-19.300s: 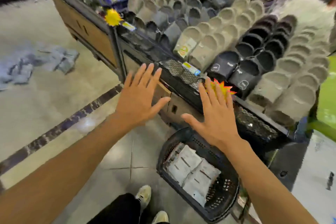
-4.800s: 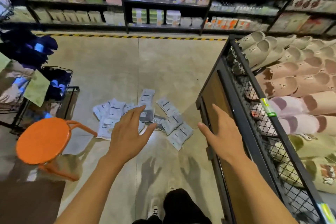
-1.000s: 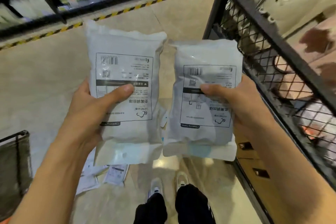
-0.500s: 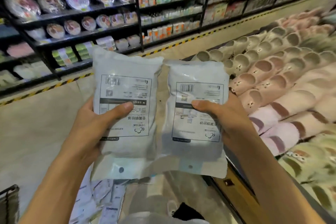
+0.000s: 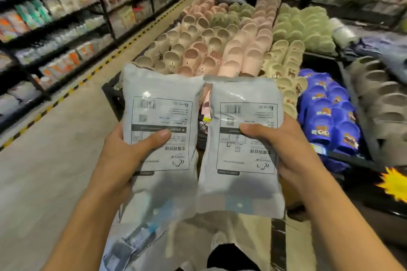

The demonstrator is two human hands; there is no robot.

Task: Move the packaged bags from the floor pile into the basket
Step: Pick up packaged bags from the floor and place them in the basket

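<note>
Grey plastic packaged bag with a printed label [image 5: 161,125] is clamped in the left hand [image 5: 123,156], thumb on its face and fingers hidden behind. Just beside it, edges touching, the right hand [image 5: 286,149] grips a matching grey bag [image 5: 244,138] likewise. Both bags are raised before a display of pastel foam slippers [image 5: 220,46], covering part of it; the basket is out of sight.

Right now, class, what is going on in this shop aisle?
A person holds two flat grey plastic packaged bags upright, side by side. The left hand grips the left bag, the right hand the right bag, thumbs across the printed labels. Behind them is a black display bin of pastel foam slippers. No basket is in view, so neither bag has been dropped off yet.
</note>
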